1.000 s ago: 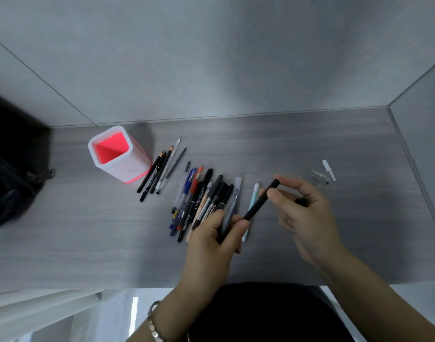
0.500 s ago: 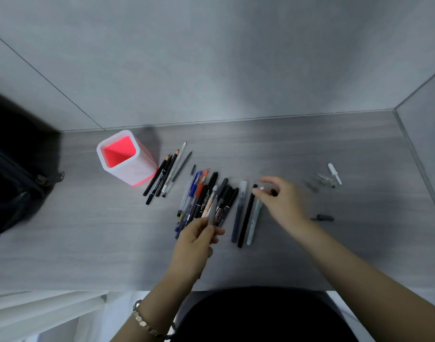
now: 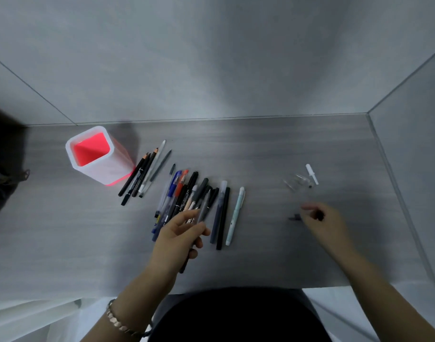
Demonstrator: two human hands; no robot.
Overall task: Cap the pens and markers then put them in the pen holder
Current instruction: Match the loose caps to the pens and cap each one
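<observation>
Two hands: left fingers (image 3: 184, 217) curl round a slim grey pen (image 3: 203, 206); right fingers (image 3: 310, 207) blurred, grip unclear.

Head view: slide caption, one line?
Left grip holds a grey pen above the pen row; right grip reaches at a small black cap.

Likely office or study nook, grey desk (image 3: 260, 149), pens (image 3: 186, 193), pen holder (image 3: 98, 156)

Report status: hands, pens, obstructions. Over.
Left hand pinches grey pen. Right hand at dark cap, grip blurred. Pen holder empty, unobstructed.
</observation>
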